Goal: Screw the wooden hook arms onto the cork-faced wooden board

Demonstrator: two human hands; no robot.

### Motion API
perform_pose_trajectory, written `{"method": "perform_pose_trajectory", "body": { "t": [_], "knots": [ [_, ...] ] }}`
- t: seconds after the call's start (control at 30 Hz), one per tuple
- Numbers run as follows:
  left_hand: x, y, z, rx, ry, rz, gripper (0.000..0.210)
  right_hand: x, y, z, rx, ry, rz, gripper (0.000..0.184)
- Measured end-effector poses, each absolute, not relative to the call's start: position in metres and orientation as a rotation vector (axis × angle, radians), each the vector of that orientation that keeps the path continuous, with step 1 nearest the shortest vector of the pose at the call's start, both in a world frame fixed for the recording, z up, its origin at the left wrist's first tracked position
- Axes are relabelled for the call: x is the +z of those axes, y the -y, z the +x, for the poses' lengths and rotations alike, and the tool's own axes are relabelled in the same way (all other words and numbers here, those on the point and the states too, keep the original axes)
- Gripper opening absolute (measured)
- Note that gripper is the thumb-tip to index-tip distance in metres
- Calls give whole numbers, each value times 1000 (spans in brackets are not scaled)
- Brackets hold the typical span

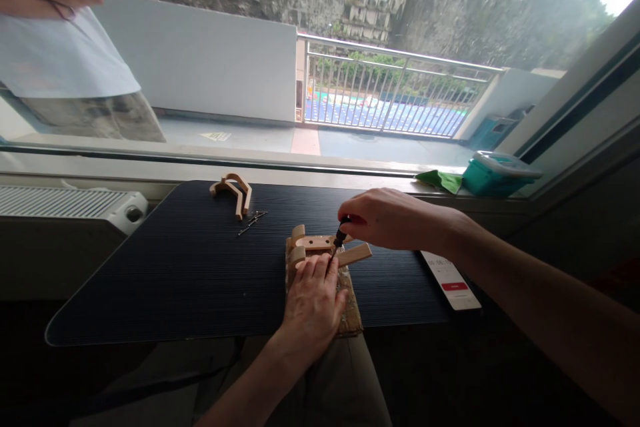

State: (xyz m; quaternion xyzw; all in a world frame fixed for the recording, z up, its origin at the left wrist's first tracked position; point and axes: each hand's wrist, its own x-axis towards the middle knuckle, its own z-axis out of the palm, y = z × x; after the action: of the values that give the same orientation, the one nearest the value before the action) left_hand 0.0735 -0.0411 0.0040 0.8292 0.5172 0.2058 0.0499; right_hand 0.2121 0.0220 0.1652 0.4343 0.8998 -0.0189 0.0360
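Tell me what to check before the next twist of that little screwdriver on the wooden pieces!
1. Left hand pressing the wooden assembly flat: ok, the palm lies on it and on the cork pad under it.
2. Right hand has a grip on the screwdriver: ok, fingers closed around the dark handle.
3. Screwdriver tip seated in a screw: cannot tell, too small and partly hidden by the fingers.
4. Left fingertips away from the tip: not ok, they lie right beside it.
5. Spare screws within reach: ok, on the dark mat near the curved wooden pieces.
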Motion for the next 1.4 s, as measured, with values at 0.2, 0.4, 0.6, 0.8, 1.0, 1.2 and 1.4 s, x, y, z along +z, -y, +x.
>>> {"method": "perform_pose_trajectory", "body": {
  "t": [0.2, 0.4, 0.6, 0.8, 1.0, 1.2, 1.4],
  "knots": [
    [4, 41, 73, 624, -1572, 2526, 48, 162, -22, 209, -130, -2760, 1380, 27],
    [7, 41, 72, 582, -1560, 2515, 50, 158, -24, 209, -47, -2763, 1349, 28],
    [7, 42, 72, 577, -1557, 2511, 50, 160, -20, 208, -36, -2763, 1363, 32],
    [6, 41, 72, 558, -1556, 2520, 50, 160, -21, 212, -85, -2801, 1255, 26],
    [6, 42, 72, 582, -1568, 2516, 50, 155, -26, 215, 36, -2732, 1349, 29],
    [6, 41, 72, 581, -1557, 2515, 51, 152, -24, 216, 21, -2793, 1305, 28],
    [4, 40, 72, 602, -1559, 2530, 51, 155, -24, 216, -28, -2790, 1233, 25]
  ]
}}
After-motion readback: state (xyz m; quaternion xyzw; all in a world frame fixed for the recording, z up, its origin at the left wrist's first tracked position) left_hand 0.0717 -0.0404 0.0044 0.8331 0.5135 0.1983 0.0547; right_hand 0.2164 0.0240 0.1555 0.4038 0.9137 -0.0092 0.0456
